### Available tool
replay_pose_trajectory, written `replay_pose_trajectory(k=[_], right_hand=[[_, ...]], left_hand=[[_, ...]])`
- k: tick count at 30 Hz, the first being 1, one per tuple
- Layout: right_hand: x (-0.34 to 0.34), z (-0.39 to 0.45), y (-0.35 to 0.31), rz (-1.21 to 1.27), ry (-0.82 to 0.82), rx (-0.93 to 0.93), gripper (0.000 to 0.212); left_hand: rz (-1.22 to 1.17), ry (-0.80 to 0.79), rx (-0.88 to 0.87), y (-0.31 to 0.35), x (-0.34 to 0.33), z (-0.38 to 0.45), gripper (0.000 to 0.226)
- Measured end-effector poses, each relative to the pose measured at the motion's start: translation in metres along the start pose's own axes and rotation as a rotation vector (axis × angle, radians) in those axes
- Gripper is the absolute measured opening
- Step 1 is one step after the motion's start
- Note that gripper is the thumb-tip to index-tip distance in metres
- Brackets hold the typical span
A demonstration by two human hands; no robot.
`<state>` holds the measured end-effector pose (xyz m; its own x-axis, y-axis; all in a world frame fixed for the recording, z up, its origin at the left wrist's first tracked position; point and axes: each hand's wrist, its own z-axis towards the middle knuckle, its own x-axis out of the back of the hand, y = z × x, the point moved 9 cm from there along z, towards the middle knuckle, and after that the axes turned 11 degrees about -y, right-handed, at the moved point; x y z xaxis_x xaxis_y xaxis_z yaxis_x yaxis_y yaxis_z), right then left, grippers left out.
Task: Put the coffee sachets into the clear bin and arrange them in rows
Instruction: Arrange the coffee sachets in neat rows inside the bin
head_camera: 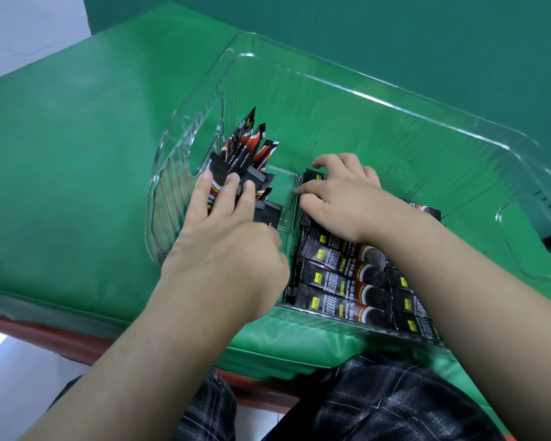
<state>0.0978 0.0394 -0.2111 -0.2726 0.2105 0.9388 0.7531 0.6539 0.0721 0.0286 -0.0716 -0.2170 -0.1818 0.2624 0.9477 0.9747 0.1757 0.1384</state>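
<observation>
Both forearms reach into the clear bin (379, 100) | left hand (223, 224), nearer, fingers curled round upright loose sachets (245, 144), long axis pointing away | right hand (347, 198) seemingly pressing, fingers bent, on flat sachet rows (341, 281), lengthwise left-right

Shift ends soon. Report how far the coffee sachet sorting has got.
Done: flat rows of sachets already lie in the clear bin, near its front wall. In hand: the left hand grips a loose bunch of sachets standing unevenly at the bin's left end, while the right hand presses on the rows. Left: laying that bunch down in rows.
</observation>
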Motion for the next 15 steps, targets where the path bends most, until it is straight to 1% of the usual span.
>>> replay_pose_trajectory(k=[7,15], right_hand=[[0.005,0.004,-0.002,0.022,0.030,-0.054,0.046],[0.008,0.017,0.000,-0.109,0.041,-0.152,0.048]], left_hand=[[0.006,0.011,0.003,0.000,0.000,0.000,0.046],[0.001,0.018,0.001,0.000,-0.001,0.000,0.045]])
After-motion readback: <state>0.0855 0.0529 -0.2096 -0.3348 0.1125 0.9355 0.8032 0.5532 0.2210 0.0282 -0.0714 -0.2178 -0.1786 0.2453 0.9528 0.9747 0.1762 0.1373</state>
